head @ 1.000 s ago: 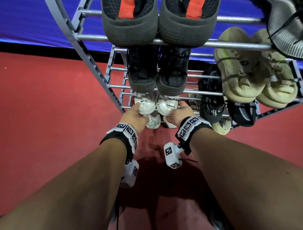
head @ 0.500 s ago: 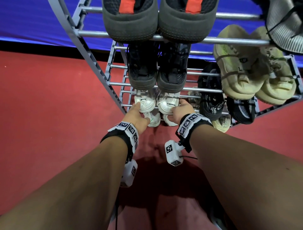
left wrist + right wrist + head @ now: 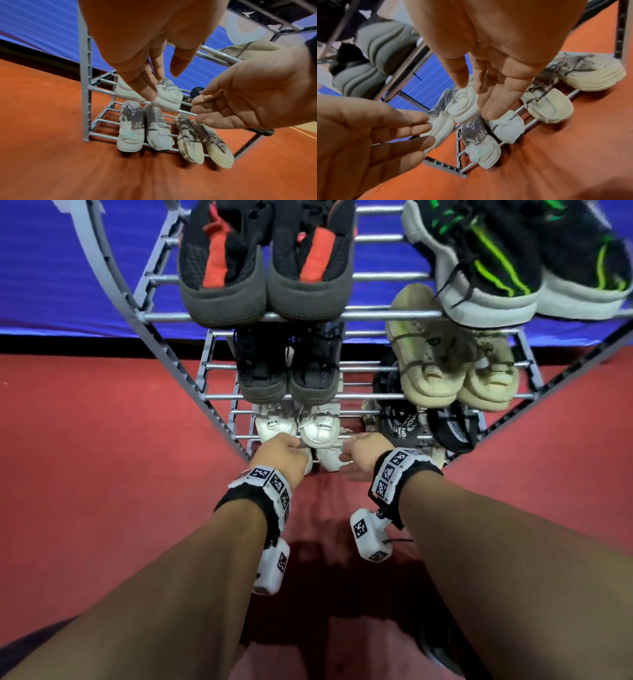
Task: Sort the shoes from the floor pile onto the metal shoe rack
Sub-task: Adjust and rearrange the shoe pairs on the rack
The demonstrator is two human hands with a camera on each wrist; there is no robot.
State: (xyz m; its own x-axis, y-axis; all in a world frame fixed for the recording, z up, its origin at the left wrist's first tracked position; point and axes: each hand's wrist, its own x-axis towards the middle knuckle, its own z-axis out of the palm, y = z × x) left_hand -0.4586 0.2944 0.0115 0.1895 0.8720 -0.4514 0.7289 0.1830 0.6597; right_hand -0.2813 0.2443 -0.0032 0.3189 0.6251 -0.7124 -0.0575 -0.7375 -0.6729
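Observation:
The metal shoe rack stands in front of me with shoes on every tier. A white pair sits heels outward on the second-lowest tier at the left, also seen in the left wrist view as the white pair and in the right wrist view as the white pair. My left hand hovers just in front of the left heel with straight fingers and holds nothing. My right hand hovers beside the right heel, fingers relaxed and empty. In the wrist views the left hand and the right hand show a small gap to the shoes.
Below the white pair, a white-and-grey pair and a beige striped pair lie on the bottom tier. Higher tiers hold black-and-red shoes, black shoes, beige shoes and black-and-green shoes. Red floor surrounds the rack.
Both hands touched the white pair's heels earlier; now they have let go and drawn back slightly. The head view has tilted up, showing more of the top tier.

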